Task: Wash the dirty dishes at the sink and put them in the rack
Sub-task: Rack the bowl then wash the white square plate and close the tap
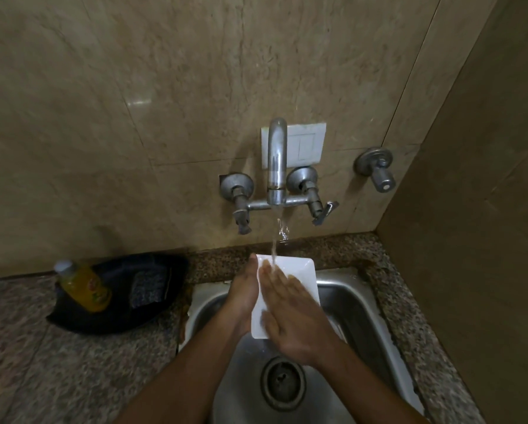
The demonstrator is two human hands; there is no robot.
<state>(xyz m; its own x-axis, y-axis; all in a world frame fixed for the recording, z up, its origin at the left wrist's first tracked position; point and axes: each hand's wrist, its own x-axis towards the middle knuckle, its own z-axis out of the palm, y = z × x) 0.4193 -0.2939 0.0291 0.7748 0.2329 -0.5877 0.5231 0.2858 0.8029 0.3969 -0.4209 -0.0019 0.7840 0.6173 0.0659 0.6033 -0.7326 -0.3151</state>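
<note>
Here the plate (299,272), white and square with a shallow raised rim, is held over the sink (363,304), tilted up toward the far wall with its far edge under the stream from the tap (276,160). The left hand (241,296) grips its left edge, palm behind and fingers mostly hidden at the back. The right hand (290,313) lies flat on the face, fingers straight and together, rubbing or pressing rather than gripping; it is somewhat blurred.

The plate looks stiff and glazed, probably ceramic or melamine, so fairly light but brittle against the steel basin if dropped. Wet, it will be slippery, and the flat face gives no purchase. The rim is the place to hold: thumb over the lip, fingers under, ideally at two opposite edges when lifting it away. One hand on a single edge, as now, is likely the weak point while the other rubs.

On the counter to the left sits a black tray (152,316) with a yellow bottle (83,286) and a scrubber (148,289). No rack is in view.
</note>
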